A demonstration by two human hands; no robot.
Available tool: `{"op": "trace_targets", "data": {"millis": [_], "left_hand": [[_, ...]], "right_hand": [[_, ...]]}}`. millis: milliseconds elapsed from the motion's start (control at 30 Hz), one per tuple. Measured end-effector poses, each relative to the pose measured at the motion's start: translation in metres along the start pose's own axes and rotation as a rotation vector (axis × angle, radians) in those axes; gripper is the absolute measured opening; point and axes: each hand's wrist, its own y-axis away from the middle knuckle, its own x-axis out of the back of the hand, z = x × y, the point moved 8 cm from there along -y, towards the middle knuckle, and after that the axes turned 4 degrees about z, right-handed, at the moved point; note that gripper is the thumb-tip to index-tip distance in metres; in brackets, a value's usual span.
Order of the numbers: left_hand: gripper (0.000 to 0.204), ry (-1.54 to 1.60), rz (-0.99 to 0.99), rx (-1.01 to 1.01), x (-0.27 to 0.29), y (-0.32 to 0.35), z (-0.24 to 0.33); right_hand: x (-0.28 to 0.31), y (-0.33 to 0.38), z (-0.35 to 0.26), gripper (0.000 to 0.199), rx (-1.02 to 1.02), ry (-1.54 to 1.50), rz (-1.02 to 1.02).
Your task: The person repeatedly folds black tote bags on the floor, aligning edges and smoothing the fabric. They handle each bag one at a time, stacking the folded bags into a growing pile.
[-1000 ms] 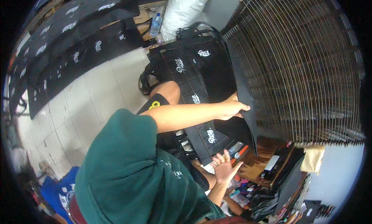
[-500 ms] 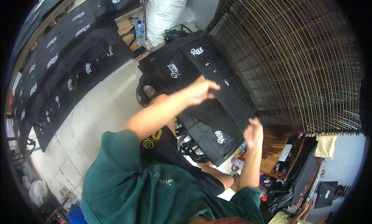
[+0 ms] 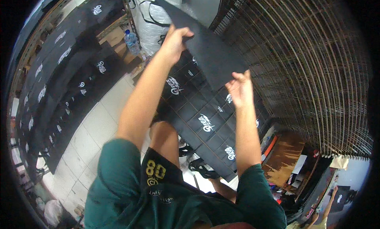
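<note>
Gripping flat black fabric sheet [image 3: 209, 50], upper centre of frame: left hand [image 3: 175, 41] pinches its left edge, right hand [image 3: 239, 88] its lower edge.

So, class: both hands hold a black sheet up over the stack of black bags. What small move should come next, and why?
Probably lower the black sheet toward the stack of black bags. The left hand and right hand pinch its near edge, and it hangs tilted in the air right above that stack, touching nothing else.
</note>
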Motion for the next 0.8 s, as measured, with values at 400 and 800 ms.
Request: {"op": "trace_targets", "data": {"millis": [400,800], "left_hand": [[0.066,-0.234,0.357,-0.148,0.028,0.101,-0.209],[0.037,-0.382,0.067,0.172,-0.024,0.094,-0.283]], "right_hand": [[0.143,-0.186,0.249,0.087,-0.26,0.324,0.469],[0.259,-0.237,0.284,0.049,0.33,0.537,0.699]]}}
